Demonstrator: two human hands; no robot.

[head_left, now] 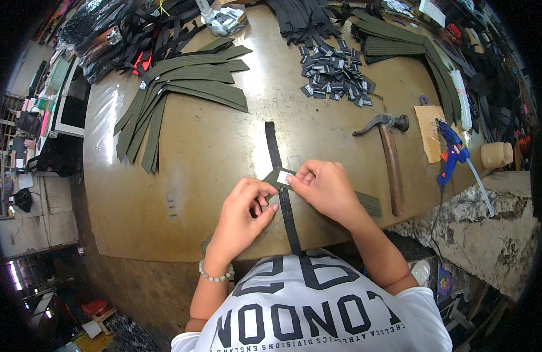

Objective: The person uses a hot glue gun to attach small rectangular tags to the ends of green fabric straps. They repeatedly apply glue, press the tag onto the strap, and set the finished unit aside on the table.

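A black strap [288, 223] lies lengthwise on the table in front of me, its lower end by my shirt. An olive green webbing strip [369, 203] passes crosswise beneath my hands, mostly covered by them. Where the two meet sits a small label [284, 178], white in the middle with a dark border. My right hand [325, 189] pinches its right side between thumb and fingers. Just to the left, my left hand [245, 212] has curled fingers with the thumb apart from the index finger; its index fingertip rests by the strip and the black strap.
A fan of olive strips [195, 79] lies at the far left, with more olive strips [394, 46] at the far right. Between them is a pile of small dark labels [335, 73]. A hammer [390, 158] and a blue glue gun [453, 152] lie at right.
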